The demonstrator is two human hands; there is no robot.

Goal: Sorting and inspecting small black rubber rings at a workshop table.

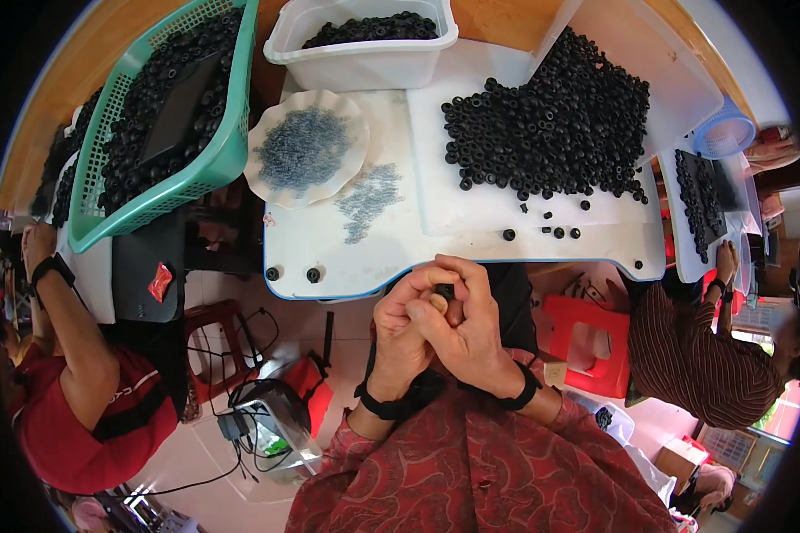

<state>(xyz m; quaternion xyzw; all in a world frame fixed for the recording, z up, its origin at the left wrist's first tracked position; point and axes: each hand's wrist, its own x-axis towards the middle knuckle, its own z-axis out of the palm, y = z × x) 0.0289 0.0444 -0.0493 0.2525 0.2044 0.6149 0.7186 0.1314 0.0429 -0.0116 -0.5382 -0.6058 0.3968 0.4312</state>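
My left hand [400, 335] and my right hand [473, 330] meet in front of the table's near edge, fingers curled together. Pinched between them is a small black part [445, 290], mostly hidden by the fingers. Beyond the hands, a big heap of small black ring-like parts [551, 124] covers the right of the white tabletop [347, 271]. A few loose ones, such as a black part [508, 235], lie nearer me. On the left stands a pale wavy-rimmed plate [260, 182] of tiny clear grey pieces, with more clear pieces [369, 200] spilled beside it.
A green basket [164, 191] full of black parts is at the far left, a white tub [364, 64] at the back. A translucent bin [676, 80] lies tipped behind the heap. People work on both sides. Red stools [587, 342] and cables [240, 426] are below.
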